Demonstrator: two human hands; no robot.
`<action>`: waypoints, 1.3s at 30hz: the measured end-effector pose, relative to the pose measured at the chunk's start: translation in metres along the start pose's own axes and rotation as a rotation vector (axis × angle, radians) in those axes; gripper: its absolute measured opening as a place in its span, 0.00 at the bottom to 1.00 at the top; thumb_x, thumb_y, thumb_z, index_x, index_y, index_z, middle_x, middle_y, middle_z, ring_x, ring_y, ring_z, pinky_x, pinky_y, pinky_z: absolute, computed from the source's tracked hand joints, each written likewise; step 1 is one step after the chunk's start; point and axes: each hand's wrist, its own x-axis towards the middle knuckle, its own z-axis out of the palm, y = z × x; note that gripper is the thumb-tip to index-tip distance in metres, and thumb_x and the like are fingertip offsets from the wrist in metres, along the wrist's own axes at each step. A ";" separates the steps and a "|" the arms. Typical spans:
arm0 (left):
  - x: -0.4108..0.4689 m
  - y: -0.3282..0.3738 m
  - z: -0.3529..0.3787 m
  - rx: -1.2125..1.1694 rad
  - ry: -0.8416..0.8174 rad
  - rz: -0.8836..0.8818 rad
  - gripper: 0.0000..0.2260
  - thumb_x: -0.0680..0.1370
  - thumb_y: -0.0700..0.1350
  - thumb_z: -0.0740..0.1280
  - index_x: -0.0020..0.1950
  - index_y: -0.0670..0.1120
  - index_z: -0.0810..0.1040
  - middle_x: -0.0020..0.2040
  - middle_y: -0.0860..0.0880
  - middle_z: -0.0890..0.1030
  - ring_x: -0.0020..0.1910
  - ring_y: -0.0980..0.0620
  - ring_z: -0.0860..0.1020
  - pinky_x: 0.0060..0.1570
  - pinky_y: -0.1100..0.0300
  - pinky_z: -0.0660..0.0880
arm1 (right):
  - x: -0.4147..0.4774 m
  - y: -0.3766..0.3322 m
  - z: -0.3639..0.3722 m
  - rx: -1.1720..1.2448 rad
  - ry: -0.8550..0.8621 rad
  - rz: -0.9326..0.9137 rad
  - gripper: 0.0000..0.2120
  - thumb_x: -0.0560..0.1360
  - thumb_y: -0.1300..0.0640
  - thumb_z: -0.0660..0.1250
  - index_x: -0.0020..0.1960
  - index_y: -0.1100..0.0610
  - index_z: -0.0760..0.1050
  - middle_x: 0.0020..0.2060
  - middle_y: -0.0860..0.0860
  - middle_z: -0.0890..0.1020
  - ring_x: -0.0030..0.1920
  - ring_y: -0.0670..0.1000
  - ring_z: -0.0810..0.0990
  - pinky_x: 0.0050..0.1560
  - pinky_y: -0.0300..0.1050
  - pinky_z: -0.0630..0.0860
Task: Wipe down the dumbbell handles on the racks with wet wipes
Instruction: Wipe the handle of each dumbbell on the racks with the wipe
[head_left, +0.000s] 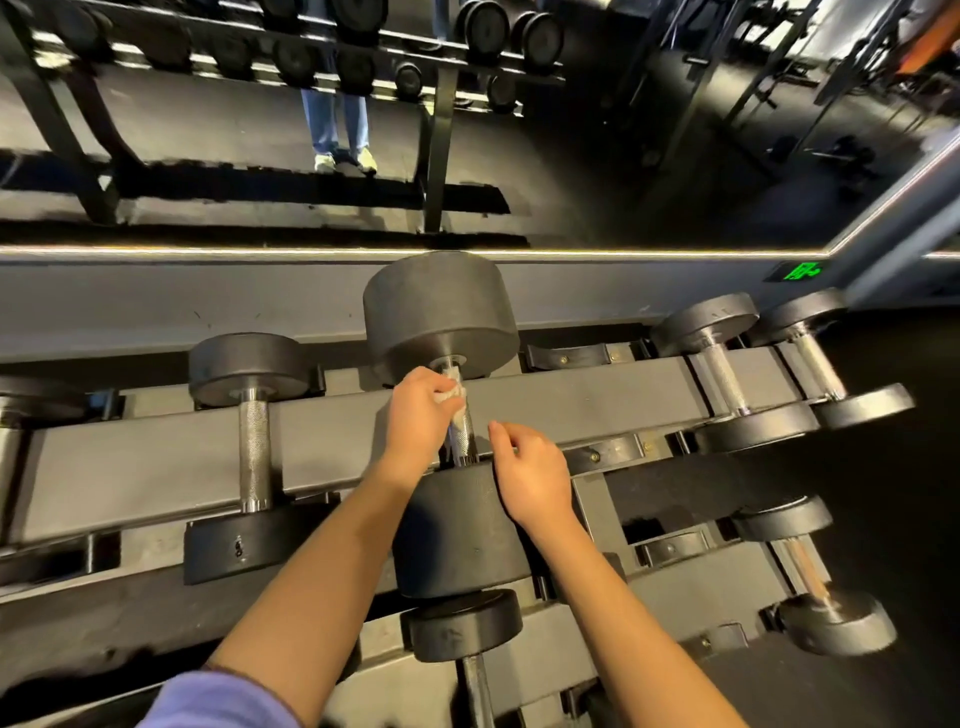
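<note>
A big black dumbbell (441, 306) lies across the top tier of the grey rack (156, 457), in the middle of the view. Its chrome handle (464, 441) runs towards me between the two heads. My left hand (418, 421) presses a crumpled white wet wipe (453, 397) against the upper part of that handle. My right hand (535, 475) rests on the near head (457, 535) just right of the handle, fingers loosely spread, holding nothing.
A smaller dumbbell (254, 447) lies to the left and two more (727, 374) to the right on the same tier. Lower tiers hold further dumbbells (826, 618). A mirror (571, 156) behind the rack reflects a person's legs and other racks.
</note>
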 end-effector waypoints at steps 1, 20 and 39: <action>-0.002 0.000 0.002 0.019 -0.007 0.011 0.06 0.74 0.39 0.70 0.49 0.38 0.82 0.49 0.46 0.77 0.45 0.54 0.74 0.40 0.73 0.64 | 0.001 0.000 0.000 0.000 0.004 -0.007 0.21 0.81 0.51 0.57 0.30 0.43 0.59 0.29 0.43 0.68 0.33 0.46 0.69 0.36 0.43 0.59; -0.004 -0.027 0.001 0.083 -0.263 -0.193 0.11 0.71 0.42 0.72 0.31 0.43 0.74 0.30 0.52 0.73 0.32 0.52 0.72 0.36 0.59 0.68 | 0.001 0.007 0.002 0.089 0.038 0.003 0.16 0.80 0.51 0.58 0.34 0.50 0.70 0.28 0.45 0.72 0.32 0.45 0.71 0.33 0.44 0.66; 0.006 -0.006 -0.010 0.183 -0.285 0.238 0.06 0.75 0.37 0.68 0.49 0.38 0.83 0.46 0.50 0.71 0.42 0.55 0.72 0.40 0.75 0.64 | 0.003 0.010 0.005 0.154 0.069 0.081 0.15 0.79 0.51 0.59 0.43 0.59 0.80 0.34 0.52 0.79 0.37 0.51 0.77 0.41 0.53 0.76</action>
